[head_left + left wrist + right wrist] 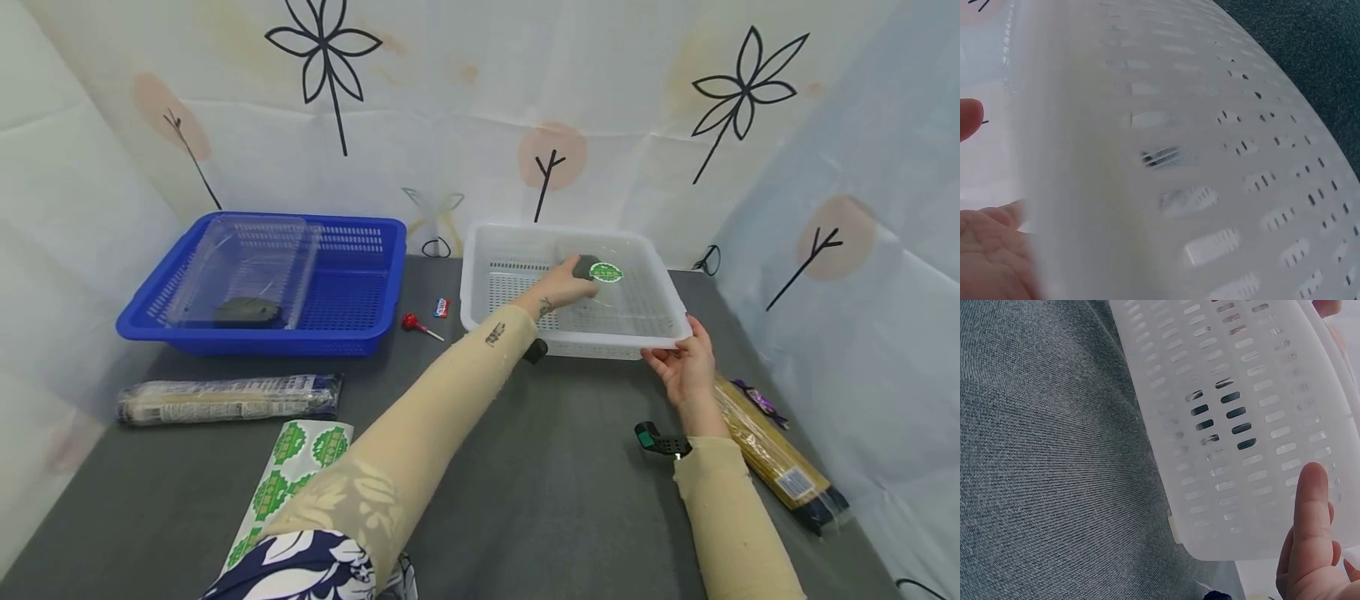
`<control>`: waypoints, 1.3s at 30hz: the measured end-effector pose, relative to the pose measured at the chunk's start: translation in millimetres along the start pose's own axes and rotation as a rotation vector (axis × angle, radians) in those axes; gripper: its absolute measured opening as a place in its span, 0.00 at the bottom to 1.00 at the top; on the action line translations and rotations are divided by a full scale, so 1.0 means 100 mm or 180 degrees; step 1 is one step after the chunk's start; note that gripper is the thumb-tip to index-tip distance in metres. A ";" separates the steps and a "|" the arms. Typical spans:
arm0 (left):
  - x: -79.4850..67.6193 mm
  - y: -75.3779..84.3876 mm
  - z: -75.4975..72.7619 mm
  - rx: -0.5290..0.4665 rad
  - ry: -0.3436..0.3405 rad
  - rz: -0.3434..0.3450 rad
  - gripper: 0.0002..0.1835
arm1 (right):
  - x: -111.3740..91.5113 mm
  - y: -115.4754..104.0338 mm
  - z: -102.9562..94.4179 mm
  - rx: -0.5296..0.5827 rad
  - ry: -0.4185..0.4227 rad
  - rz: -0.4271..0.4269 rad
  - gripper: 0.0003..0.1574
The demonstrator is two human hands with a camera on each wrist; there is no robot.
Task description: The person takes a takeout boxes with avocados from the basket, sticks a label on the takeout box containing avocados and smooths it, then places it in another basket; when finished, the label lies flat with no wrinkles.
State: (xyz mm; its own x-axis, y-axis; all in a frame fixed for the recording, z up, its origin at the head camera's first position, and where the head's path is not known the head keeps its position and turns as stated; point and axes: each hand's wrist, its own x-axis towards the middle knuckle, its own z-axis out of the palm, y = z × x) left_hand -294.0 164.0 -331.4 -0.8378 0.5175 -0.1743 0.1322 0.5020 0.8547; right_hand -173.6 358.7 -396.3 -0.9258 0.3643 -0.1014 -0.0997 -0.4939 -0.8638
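A white perforated basket (495,329) stands at the back, right of centre, with a clear plastic box (637,296) inside it. On the box is a round green sticker (606,272), beside a dark grey object (584,266). My left hand (562,287) reaches over the basket's front rim, its fingers extended at the box close to the sticker. In the left wrist view the basket wall hides much of this hand. My right hand (686,367) grips the basket's front right corner, one finger (1313,506) lying against the outer wall.
A blue basket (352,337) at the left holds another clear box with a dark object. Noodle packs lie at left (228,400) and right (772,446). A red lollipop (410,322), small candy (442,307), purple wrapper (761,402) and green sticker sheet (288,467) lie about.
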 end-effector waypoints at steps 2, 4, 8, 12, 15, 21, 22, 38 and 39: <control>-0.02 0.02 -0.02 0.0026 -0.0017 0.0025 0.42 | 0.00 0.00 0.00 0.0024 -0.0020 0.0011 0.25; -0.05 0.04 -0.05 0.0075 -0.0018 0.0083 0.42 | 0.00 0.00 0.00 0.0058 -0.0052 0.0038 0.26; -0.17 0.14 -0.11 0.0253 0.0062 0.0336 0.41 | 0.00 -0.01 0.00 0.0023 -0.0052 0.0068 0.27; -0.46 0.32 -0.25 0.0345 0.0253 0.0651 0.38 | -0.01 -0.04 0.02 -0.0075 -0.0005 0.0077 0.27; -0.79 0.43 -0.43 0.0140 0.0397 0.0844 0.36 | -0.02 -0.05 0.03 -0.0096 0.0014 0.0104 0.27; -1.61 0.35 -0.92 -0.0349 0.0725 0.1332 0.32 | -0.03 -0.03 0.03 0.0030 -0.0021 0.0136 0.27; -1.73 0.28 -1.00 -0.0389 0.0812 0.1421 0.31 | -0.03 -0.02 0.03 0.0042 -0.0023 0.0134 0.27; -2.79 -1.59 -1.81 -0.1183 0.2167 0.0035 0.42 | -0.09 -0.03 0.05 -0.0100 0.0036 0.0131 0.25; -2.80 -1.71 -1.86 -0.1339 0.2180 -0.0151 0.45 | -0.09 -0.03 0.06 -0.0209 0.0109 0.0134 0.26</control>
State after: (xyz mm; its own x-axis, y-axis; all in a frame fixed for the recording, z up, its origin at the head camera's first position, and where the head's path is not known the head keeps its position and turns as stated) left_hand -180.9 -195.6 -337.5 -0.9943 -0.1064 0.0068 -0.0081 0.1390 0.9903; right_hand -167.0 352.4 -390.3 -0.9155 0.3715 -0.1543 -0.0357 -0.4570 -0.8888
